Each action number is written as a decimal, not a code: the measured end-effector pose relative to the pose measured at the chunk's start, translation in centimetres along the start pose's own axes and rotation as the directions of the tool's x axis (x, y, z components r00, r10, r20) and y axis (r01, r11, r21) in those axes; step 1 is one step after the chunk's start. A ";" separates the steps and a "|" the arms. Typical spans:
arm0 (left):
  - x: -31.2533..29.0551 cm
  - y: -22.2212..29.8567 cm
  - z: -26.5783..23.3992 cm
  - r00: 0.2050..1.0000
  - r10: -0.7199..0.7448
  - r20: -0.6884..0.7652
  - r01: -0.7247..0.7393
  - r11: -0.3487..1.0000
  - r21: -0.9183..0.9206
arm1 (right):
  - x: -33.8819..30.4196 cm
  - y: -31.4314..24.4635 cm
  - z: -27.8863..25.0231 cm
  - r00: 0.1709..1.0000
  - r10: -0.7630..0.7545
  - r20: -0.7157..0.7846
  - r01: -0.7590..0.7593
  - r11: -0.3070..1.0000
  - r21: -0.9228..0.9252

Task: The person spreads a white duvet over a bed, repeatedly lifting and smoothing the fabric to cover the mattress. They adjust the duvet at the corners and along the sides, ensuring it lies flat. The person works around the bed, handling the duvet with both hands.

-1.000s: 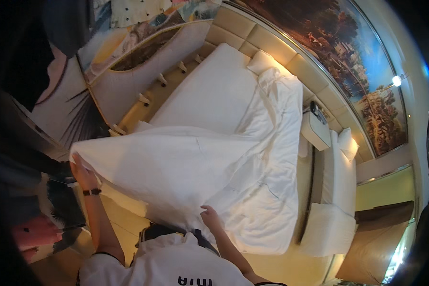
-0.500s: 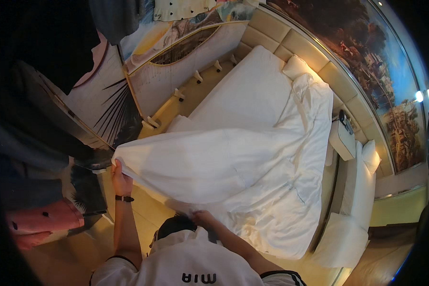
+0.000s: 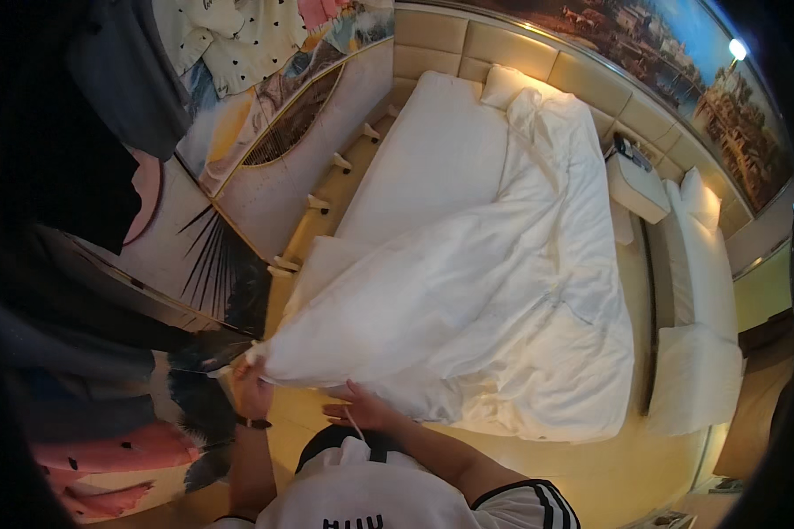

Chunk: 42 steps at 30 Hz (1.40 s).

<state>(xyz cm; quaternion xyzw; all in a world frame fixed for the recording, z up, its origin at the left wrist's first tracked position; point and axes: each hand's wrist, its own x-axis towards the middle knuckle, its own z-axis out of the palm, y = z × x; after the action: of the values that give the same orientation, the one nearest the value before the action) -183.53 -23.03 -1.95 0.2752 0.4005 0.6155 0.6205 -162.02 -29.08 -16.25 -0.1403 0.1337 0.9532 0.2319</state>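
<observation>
A white duvet [image 3: 432, 291] lies rumpled across the bed, its near left corner drawn out toward me. My left hand [image 3: 254, 392] is closed on that corner, beside the folding screen. Just below the duvet's near edge is my right hand [image 3: 366, 413], fingers spread and apart, with no cloth gripped in it. A thin white strip hangs by its palm; what it belongs to I cannot make out. Under the duvet, the bed's smooth white sheet [image 3: 423, 167] shows on the far left side, and a white pillow [image 3: 505, 86] rests against the padded headboard.
On the left stand screens with printed panels [image 3: 273, 176] on white feet, hung with clothes [image 3: 106, 458]. A white bedside cabinet [image 3: 637, 187] carrying a dark phone separates this bed from a second one [image 3: 706, 282] on the right. Tan flooring [image 3: 591, 458] runs along the near side.
The duvet's edge has left my right hand, which has opened. My left hand still grips the corner, now lower in view. The whole scene has shifted as my head turned.
</observation>
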 end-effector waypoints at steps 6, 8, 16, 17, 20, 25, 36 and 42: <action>-4.4 0.9 4.9 0.891 -0.082 0.447 -0.317 0.593 0.740 | 4.8 0.8 5.8 0.888 -0.455 0.063 0.436 0.878 0.195; -4.1 1.8 4.5 0.811 -0.043 0.583 -0.476 0.531 0.701 | 2.1 1.2 9.7 0.864 -0.499 -0.071 0.504 0.853 0.135; 3.7 4.4 2.6 0.747 0.307 0.590 -0.665 0.368 0.650 | 4.3 1.5 15.4 0.660 -0.748 -0.068 0.733 0.621 0.278; 4.8 4.3 2.0 0.746 0.326 0.581 -0.666 0.377 0.644 | 5.1 1.8 16.9 0.578 -0.810 -0.099 0.805 0.545 0.235; 7.9 2.7 -0.1 0.770 0.335 0.542 -0.637 0.435 0.636 | 7.0 2.4 18.3 0.354 -0.931 -0.093 0.934 0.346 0.094; 11.9 7.3 -1.5 0.507 0.560 0.655 -0.847 0.184 0.498 | 7.0 2.7 21.6 0.110 -0.994 -0.001 0.992 0.109 -0.068; 9.9 15.6 -11.6 0.201 0.573 0.795 -0.888 -0.235 0.394 | 12.5 3.8 14.7 0.323 -0.911 -0.258 0.933 0.260 0.251; 7.9 17.9 -16.1 0.359 0.586 0.727 -0.801 -0.207 0.562 | 9.6 7.1 16.1 0.178 -0.973 -0.146 0.924 0.114 0.364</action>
<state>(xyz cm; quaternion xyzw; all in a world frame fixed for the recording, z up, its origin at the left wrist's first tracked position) -207.36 -16.10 3.24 0.7913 0.3671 0.4845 -0.0664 -176.97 -26.13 -3.19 -0.0844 0.1756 0.5445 0.8158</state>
